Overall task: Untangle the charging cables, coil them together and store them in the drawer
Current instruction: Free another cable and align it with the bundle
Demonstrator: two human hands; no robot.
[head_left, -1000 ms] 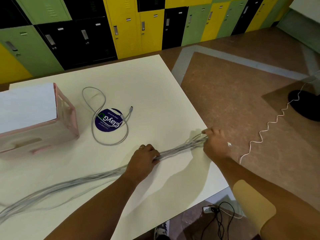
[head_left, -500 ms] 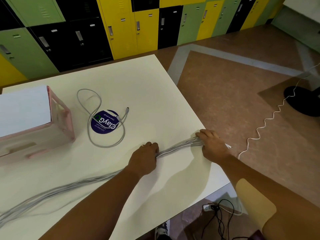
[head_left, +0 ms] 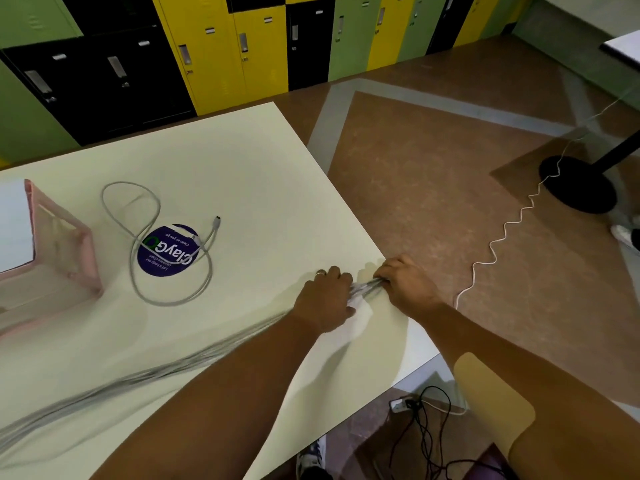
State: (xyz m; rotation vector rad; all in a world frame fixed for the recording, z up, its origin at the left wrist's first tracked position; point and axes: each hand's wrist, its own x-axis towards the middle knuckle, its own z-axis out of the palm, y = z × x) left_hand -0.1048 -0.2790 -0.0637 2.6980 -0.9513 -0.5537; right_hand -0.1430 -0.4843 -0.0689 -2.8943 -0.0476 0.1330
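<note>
Several blurred cables point(head_left: 156, 373), left ends off-frame

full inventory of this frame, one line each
table: 1, cream, left and middle
cable bundle: 1, grey, strand count unclear, near table up to both hands
loose cable: 1, grey, looped over the sticker
sticker: 1, round, dark blue, on the table
drawer box: 1, pink, table's left edge
lockers: many, yellow, green, black, back wall
cord: 1, white, wavy, floor right
stand base: 1, black, floor far right
wires: tangle, black, floor below table corner
left hand: grips the bundle
right hand: grips its end at table edge
</note>
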